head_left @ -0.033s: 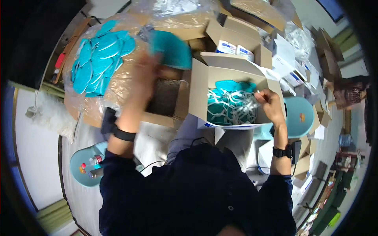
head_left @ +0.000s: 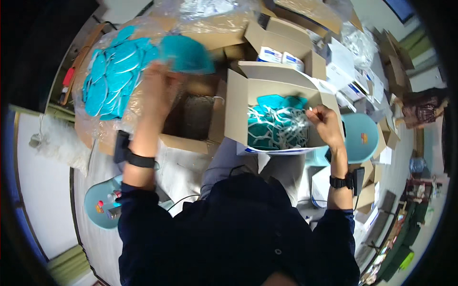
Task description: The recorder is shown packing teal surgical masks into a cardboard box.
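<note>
Head view: left hand (head_left: pixel 160 86) grips teal mask (head_left: pixel 187 54); right hand (head_left: pixel 327 125) curled, hold unclear.

Carton (head_left: pixel 236 109) is matt cardboard, teal pieces (head_left: pixel 112 71) look like smooth cloth, clear bag (head_left: pixel 359 47) is super glossy crinkly plastic, tub (head_left: pixel 357 125) smooth plastic.

Your left forearm (head_left: pixel 145 131) reaches forward, your left hand (head_left: pixel 161 81) blurred at its end; your right forearm (head_left: pixel 339 164) points forward too, your right hand (head_left: pixel 326 125) angled inward, fingers curled.
</note>
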The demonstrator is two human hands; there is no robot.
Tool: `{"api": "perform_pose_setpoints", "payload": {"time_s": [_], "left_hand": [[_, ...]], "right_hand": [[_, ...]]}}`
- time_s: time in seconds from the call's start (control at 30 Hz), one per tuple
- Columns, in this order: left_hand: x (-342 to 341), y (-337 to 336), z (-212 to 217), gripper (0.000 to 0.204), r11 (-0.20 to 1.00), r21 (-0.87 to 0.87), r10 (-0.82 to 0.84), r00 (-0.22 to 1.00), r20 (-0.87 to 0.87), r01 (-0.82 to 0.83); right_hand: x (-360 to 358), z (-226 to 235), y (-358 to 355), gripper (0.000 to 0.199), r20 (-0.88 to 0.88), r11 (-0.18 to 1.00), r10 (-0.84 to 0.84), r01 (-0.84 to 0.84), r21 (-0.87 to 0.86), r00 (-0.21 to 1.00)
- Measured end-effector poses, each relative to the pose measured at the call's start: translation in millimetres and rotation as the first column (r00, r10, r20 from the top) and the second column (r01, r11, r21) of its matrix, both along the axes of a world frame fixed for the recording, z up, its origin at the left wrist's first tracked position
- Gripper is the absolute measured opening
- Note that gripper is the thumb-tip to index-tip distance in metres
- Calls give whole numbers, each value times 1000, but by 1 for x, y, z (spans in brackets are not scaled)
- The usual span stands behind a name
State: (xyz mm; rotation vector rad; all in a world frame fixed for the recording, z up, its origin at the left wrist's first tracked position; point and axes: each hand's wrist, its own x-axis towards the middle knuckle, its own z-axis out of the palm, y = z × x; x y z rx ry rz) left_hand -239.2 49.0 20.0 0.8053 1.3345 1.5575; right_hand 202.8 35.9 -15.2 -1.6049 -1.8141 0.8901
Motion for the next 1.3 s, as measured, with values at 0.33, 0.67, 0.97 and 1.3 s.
{"api": "perform_pose_setpoints", "payload": {"time_s": [0.33,0.67,0.97,1.3], "left_hand": [[-77,33,3,23,997,9,79,995,55,-79],[130,14,9,15,683,-4,-635,591,-497,731],[161,21,1,34,838,37,-390,646,-657,544],[217,20,17,14,780,131,-456,699,-550,612]], "right_hand": [[-8,27,5,19,530,925,357,-370,-87,769],[-92,-55,71,31,690,899,312,-438,8,653],[-66,44,51,17,126,905,150,-188,381,981],[-33,114,45,14,-139,868,38,37,496,990]]}}
